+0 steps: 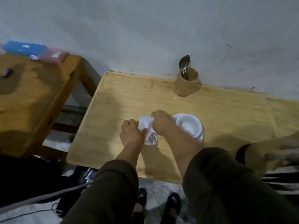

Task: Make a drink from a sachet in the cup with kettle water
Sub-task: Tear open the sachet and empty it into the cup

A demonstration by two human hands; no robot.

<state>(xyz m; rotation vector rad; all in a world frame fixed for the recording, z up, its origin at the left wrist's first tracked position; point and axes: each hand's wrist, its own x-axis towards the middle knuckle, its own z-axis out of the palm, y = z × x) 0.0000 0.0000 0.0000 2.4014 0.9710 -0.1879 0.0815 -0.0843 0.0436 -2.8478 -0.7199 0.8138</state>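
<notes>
A small white sachet [148, 130] is held just above the middle of a light wooden desk [226, 113], pinched between both hands. The left hand [131, 135] grips its lower left side with thumb and fingers closed on it; the right hand [161, 122] is closed on its upper right corner. The sachet shows a blurred reddish print near its lower end.

Just to the right of the sachet, partly behind the right hand, a white cup [190, 125] sits on a white saucer [200, 138]. The cup looks empty.

At the desk's far edge, against the grey wall [145, 29], stands a tan cylindrical holder [187, 85] with metal spoons [184, 65] sticking up from it.

Near the desk's right front corner lies a blurred tan object that cannot be identified.

Dark sleeves [210, 172] cover both forearms. To the left, apart from the desk, a second darker wooden table [32, 94] carries a blue box [22, 47] and a pink box [52, 56] at its far edge.
</notes>
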